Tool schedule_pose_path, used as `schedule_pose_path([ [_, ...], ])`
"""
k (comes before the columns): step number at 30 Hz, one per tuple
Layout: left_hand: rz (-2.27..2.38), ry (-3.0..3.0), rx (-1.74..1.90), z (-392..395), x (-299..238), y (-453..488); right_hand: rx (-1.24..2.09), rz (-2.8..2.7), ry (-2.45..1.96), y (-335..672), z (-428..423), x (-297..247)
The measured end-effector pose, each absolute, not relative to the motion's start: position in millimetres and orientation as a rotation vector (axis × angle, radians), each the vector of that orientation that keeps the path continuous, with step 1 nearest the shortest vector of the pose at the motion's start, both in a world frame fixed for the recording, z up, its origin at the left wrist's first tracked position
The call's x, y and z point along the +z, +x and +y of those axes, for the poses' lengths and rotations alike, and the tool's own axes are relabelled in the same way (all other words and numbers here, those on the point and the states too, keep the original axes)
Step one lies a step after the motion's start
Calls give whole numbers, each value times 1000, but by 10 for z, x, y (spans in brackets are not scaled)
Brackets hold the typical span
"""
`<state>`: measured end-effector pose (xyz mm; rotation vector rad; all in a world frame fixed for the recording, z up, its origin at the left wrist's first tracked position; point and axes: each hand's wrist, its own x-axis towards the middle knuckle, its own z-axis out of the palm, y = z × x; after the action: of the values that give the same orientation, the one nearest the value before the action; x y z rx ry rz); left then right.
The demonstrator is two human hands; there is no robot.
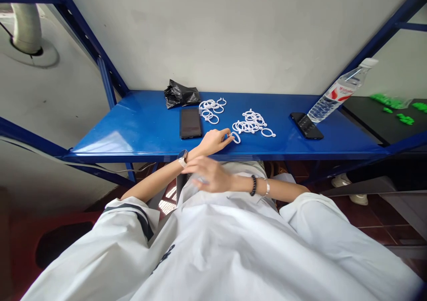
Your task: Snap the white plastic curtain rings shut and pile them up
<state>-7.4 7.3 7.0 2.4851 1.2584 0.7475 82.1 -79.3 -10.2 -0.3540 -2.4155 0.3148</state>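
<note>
A glossy blue metal worktop [140, 127] stands against a plain off-white wall [233, 30], framed by slanting blue steel struts [83, 30]. At upper left a grey ribbed duct pipe [25, 16] enters the wall. Dark red floor tiles [383, 221] show at lower right, and a black side surface [370, 118] adjoins the worktop. Soft daylight glints on the paint.

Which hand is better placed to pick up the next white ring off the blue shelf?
Probably the left hand: it rests on the blue shelf with fingertips at a white ring beside the ring pile. The right hand sits below the shelf edge over the lap, its grip blurred.
</note>
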Motion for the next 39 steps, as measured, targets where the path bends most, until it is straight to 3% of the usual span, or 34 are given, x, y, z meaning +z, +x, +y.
schedule_pose_path([
  [6, 1280, 2657, 477, 138, 190, 57, 284, -2638, -85, -397, -1234, 156],
  [11, 1265, 2704, 383, 227, 180, 187, 946, -2966, -167, -960, -1045, 91],
  [12, 1274, 2709, 381, 240, 175, 202, 945, -3007, -224, -1001, -989, 40],
  [14, 1281, 2706, 386, 253, 168, 214, 647, -2854, -411, -1034, -913, -74],
  [18, 1255, 2658, 440, 253, 161, 194, 409, -2656, -426, -1012, -916, -255],
  [22, 1266, 2611, 551, 258, 134, 174, 399, -2615, -261, -971, -964, -291],
  [39, 1024, 1989, 1161, 352, 141, 148, 155, -2622, -339, -951, -1000, -269],
])
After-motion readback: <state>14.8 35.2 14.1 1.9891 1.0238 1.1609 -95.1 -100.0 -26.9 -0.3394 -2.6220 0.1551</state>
